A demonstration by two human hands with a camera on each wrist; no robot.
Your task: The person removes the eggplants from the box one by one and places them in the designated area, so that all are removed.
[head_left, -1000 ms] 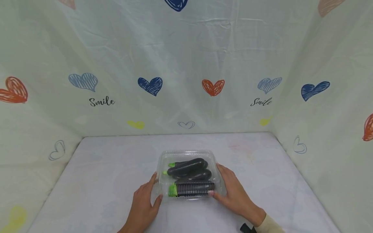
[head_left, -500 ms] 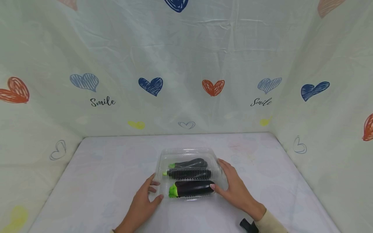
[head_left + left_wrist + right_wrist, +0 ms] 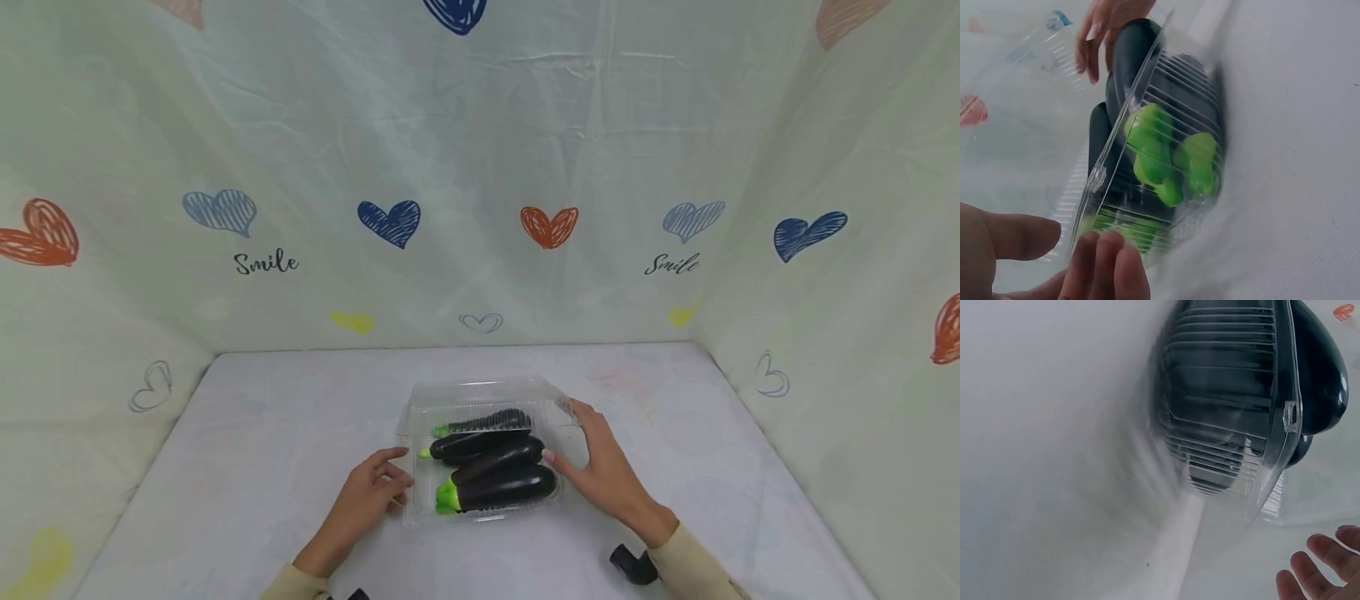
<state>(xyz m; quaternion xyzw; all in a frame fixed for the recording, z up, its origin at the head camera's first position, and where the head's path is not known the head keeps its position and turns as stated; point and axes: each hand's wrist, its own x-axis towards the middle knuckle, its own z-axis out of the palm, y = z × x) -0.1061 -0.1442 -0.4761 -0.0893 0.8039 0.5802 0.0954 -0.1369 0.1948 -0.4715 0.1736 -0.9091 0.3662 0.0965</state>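
Note:
A clear plastic clamshell box (image 3: 480,517) rests on the table in the head view, its see-through lid (image 3: 480,390) tilted up toward the back. Several dark eggplants (image 3: 506,487) with bright green caps lie inside; the lid's ribbed edge crosses in front of the rearmost one. My left hand (image 3: 371,492) is at the box's left side, fingertips right at the rim; in the left wrist view its thumb and fingers stand apart. At the right edge of the lid is my right hand (image 3: 611,471), thumb toward the eggplants. The right wrist view shows its fingers spread beside the lid.
A white cloth covers the table (image 3: 300,417). Pale curtain walls (image 3: 480,150) with printed hearts and "Smile" lettering stand behind and at both sides. A black device (image 3: 633,565) sits by the right wrist.
The lid has swung up and back from over the box, uncovering the front eggplants. My right hand has moved slightly up and away; the left fingers have drawn back at the left rim.

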